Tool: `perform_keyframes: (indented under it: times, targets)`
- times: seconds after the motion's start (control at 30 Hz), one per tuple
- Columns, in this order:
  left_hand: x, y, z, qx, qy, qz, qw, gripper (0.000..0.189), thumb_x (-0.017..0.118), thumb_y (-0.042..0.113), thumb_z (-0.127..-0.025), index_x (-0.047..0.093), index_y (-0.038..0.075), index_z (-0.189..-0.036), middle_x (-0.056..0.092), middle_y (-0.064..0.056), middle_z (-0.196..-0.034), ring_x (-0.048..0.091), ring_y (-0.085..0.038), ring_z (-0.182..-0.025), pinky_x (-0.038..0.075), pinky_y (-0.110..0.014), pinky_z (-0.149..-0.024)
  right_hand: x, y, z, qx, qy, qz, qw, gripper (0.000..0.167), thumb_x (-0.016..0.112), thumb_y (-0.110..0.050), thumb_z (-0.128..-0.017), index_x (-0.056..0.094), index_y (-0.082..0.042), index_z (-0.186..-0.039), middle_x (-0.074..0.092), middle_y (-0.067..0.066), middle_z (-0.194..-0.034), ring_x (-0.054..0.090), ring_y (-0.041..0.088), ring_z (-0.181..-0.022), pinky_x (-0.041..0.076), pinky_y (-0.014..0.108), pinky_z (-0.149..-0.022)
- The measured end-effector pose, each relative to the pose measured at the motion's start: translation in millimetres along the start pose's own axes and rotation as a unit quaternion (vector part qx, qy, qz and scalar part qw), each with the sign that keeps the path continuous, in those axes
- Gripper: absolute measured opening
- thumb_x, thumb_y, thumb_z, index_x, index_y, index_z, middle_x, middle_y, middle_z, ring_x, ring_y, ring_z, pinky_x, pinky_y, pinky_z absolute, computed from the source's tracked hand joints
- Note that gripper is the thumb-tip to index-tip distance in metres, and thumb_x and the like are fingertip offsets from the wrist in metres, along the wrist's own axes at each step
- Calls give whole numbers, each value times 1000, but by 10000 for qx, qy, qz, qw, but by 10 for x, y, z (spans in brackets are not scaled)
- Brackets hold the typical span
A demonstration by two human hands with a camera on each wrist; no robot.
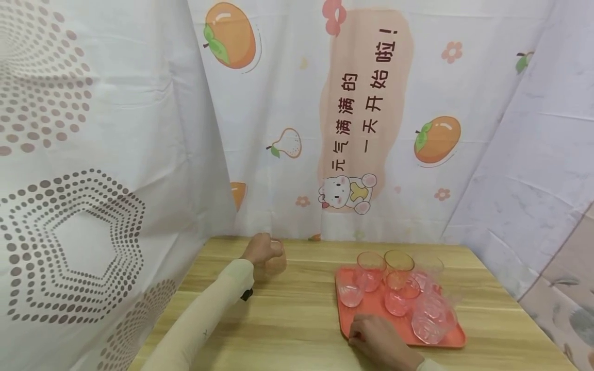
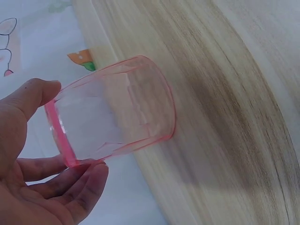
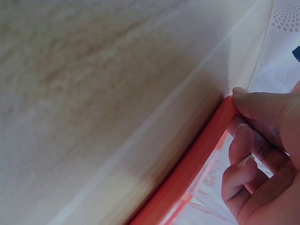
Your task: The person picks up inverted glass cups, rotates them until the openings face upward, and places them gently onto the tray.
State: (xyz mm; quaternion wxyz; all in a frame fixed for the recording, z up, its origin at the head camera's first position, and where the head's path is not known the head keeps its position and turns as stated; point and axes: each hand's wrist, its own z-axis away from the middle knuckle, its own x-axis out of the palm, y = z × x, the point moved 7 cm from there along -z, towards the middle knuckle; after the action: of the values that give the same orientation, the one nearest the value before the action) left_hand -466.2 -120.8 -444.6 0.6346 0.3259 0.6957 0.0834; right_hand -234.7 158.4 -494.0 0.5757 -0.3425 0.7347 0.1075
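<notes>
My left hand [image 1: 262,249] grips a see-through pink-tinted cup [image 2: 112,108] by its thick base, at the back left of the table. The cup's mouth points down toward the wood; whether its rim touches cannot be told. With thumb and fingers my right hand [image 1: 379,341] pinches the near left corner of an orange-red tray [image 3: 192,168]. On that tray stand several see-through cups, one of them with an amber rim [image 1: 399,260]. A larger clear patterned vessel [image 1: 430,322] lies at the tray's right side, partly mixed with the cups in view.
The wooden table [image 1: 287,319] runs back to a printed white curtain [image 1: 278,103]. Another curtain [image 1: 93,216] hangs along the left side, and more cloth [image 1: 533,180] on the right. A small black object [image 1: 247,294] shows beside the left sleeve.
</notes>
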Motion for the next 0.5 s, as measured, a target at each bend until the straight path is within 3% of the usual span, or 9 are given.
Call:
perform_keyframes:
  times: [0.2,0.37,0.5]
  targets:
    - [-58,51,79,-15,-84,124,9999,32,72,17,-81,50,16,-58,34,6,-56,33,-11,-50,31,-27,-47,2,-27,6,-54,29,-1,10000,20,87,-17,-79,71,-28,-79,57,-23,-79,53,-5,-72,49,26,-62]
    - [-108,93,159,-36,-138,70,9999,28,70,17,-81,52,17,-60,36,6,-55,34,-11,-50,33,-27,-48,-8,-41,10,-27,72,12,10000,20,87,-17,-79,70,-28,-78,57,-23,-79,53,-4,-71,49,27,-62]
    - [-90,136,205,-145,-366,593,9975,30,62,11,-77,42,18,-56,29,5,-52,24,-12,-48,26,-29,-45,-31,-39,28,-66,99,-80,9999,18,86,-15,-80,72,-26,-80,58,-21,-80,55,-4,-72,50,27,-63]
